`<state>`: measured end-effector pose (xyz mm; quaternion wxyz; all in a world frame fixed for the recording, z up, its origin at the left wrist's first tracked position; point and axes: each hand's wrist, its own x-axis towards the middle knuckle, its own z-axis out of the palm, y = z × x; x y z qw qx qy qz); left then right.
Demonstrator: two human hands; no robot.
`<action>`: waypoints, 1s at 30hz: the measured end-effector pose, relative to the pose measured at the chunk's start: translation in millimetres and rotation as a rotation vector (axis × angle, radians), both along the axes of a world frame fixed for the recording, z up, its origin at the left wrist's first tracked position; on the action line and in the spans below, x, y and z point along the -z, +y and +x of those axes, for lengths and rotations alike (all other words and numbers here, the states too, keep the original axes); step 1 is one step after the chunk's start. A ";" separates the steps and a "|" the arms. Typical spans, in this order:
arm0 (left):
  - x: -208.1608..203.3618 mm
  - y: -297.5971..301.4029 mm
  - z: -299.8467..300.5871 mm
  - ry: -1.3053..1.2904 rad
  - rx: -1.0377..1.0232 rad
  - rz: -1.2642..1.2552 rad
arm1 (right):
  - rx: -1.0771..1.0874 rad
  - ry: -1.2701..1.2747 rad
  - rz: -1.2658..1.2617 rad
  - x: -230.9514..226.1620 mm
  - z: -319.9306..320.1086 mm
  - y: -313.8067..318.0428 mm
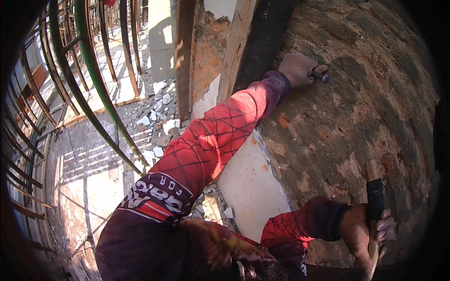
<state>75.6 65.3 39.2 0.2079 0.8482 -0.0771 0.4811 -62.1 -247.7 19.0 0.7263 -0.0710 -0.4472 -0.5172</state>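
Note:
My left hand (296, 70) is up against the rough wall, at the upper right, with its fingers closed round a short metal chisel (322, 76). Only the blunt, shiny end of the chisel shows; the fingers hide the rest. Lower down on the right, my right hand (360, 232) is wrapped round the wooden handle of a hammer (375, 199). Its dark head stands just above the fingers, apart from the chisel. The wall (347, 140) is stripped to brown, uneven masonry. A smooth white plaster patch (253, 182) remains between my forearms.
A dark upright frame (265, 40) borders the wall on its left. Broken plaster and rubble (161, 117) lie on the floor below. Curved metal bars, one of them green (91, 61), rise at the far left. Sunlight and bar shadows cross the floor (89, 182).

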 end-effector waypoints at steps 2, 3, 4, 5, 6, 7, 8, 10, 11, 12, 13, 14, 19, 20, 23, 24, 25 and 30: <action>-0.3 -3.6 -2.5 0.045 -0.036 0.027 | -0.006 0.289 -0.256 53.5 20.4 86.5; -2.5 -6.8 -0.7 0.029 -0.029 0.046 | -0.243 0.644 -0.697 76.7 22.3 100.9; 8.4 4.7 -2.0 0.048 -0.069 0.080 | -0.437 0.953 -1.253 109.1 29.3 127.2; 8.4 15.7 -4.5 0.042 -0.105 0.112 | -0.508 1.018 -1.215 105.7 20.4 121.4; 2.5 12.5 -2.4 0.043 -0.083 0.081 | -0.535 1.083 -1.167 106.9 16.6 101.1; -1.1 8.7 -5.3 0.055 -0.065 0.051 | -0.572 1.154 -1.117 104.6 8.0 82.5; 2.2 10.1 -10.3 0.087 -0.067 0.025 | -0.471 1.124 -1.020 94.1 -0.5 71.0; -0.1 6.5 -11.3 0.082 -0.065 0.033 | -0.356 0.765 -0.703 62.9 -1.8 29.7; 1.8 1.8 -10.6 0.087 -0.053 0.030 | -0.081 0.581 -0.637 36.2 -8.3 7.7; -0.4 4.1 -13.0 0.083 -0.061 0.028 | -0.093 0.346 -0.437 13.1 -3.8 -11.0; -0.1 1.8 -13.6 0.082 -0.055 0.018 | -0.091 0.120 -0.239 -1.9 -3.4 -19.9; 0.1 1.3 -13.5 0.080 -0.049 0.008 | -0.069 0.118 -0.218 1.3 3.1 -10.3; 3.1 -3.3 11.0 -0.043 -0.018 0.081 | -0.245 0.623 -0.731 101.1 30.6 113.8; 13.2 11.3 4.2 -0.025 -0.065 0.093 | -0.473 0.874 -1.026 117.6 24.3 110.0; 23.0 25.1 4.2 -0.050 -0.015 0.148 | -0.584 1.096 -1.216 110.2 1.7 74.1; 21.4 25.5 5.0 -0.049 -0.020 0.157 | -0.531 0.953 -1.033 97.9 -3.4 63.4; 20.8 22.9 5.5 -0.043 -0.025 0.156 | -0.474 0.816 -0.858 82.4 -7.7 50.5; 17.9 19.0 2.5 0.015 -0.029 0.116 | -0.069 0.221 -0.222 22.0 8.9 28.6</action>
